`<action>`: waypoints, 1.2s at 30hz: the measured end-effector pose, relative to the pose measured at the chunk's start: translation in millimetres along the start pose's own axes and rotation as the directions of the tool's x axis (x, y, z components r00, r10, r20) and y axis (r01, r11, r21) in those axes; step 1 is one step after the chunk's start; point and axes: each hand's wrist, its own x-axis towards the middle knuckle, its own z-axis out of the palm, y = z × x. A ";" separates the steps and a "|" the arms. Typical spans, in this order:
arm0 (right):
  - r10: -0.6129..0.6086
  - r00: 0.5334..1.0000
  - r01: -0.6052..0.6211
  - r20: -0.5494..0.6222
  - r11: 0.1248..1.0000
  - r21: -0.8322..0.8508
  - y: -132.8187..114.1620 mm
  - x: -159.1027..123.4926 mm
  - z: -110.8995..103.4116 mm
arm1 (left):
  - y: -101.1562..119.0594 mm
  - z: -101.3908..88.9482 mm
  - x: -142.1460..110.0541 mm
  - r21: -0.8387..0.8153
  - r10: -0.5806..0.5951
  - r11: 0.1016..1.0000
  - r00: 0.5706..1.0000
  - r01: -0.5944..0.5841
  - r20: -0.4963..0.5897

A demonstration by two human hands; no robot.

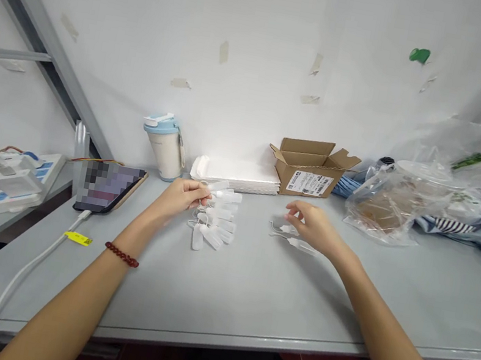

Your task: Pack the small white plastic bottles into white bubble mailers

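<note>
My left hand (183, 200) is closed in a pinch at the upper end of a fanned row of small white plastic tags (225, 214) with thin loops. Between its thumb and finger is the end of a white tag (222, 186). My right hand (314, 225) hovers a little way to the right, fingers loosely curled and apart from the thumb, with nothing visible in them. Under and beside it lie two similar white tags (303, 247) with thin strings pointing left; the hand partly hides the upper one.
Along the wall stand a blue-lidded cup (165, 148), a stack of white flat packs (241, 175) and an opened cardboard box (309, 176). Clear plastic bags (384, 211) lie at right. A phone (109, 188) with a white cable (32, 267) rests at left.
</note>
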 end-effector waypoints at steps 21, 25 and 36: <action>0.069 0.972 -0.046 0.223 0.993 -0.105 17.1 0.0 -7.0 | -8.6 -14.0 4.2 0.310 -0.112 0.937 0.980 0.160 -0.168; 0.022 0.992 -0.018 0.121 0.999 -0.038 6.3 -0.9 -3.5 | 4.9 7.0 -6.7 0.542 0.244 0.837 0.936 -0.072 -0.253; -0.134 0.977 0.027 0.164 0.848 0.530 -38.4 -13.2 12.5 | -1.8 58.1 -27.0 0.359 0.318 0.861 0.932 -0.361 0.175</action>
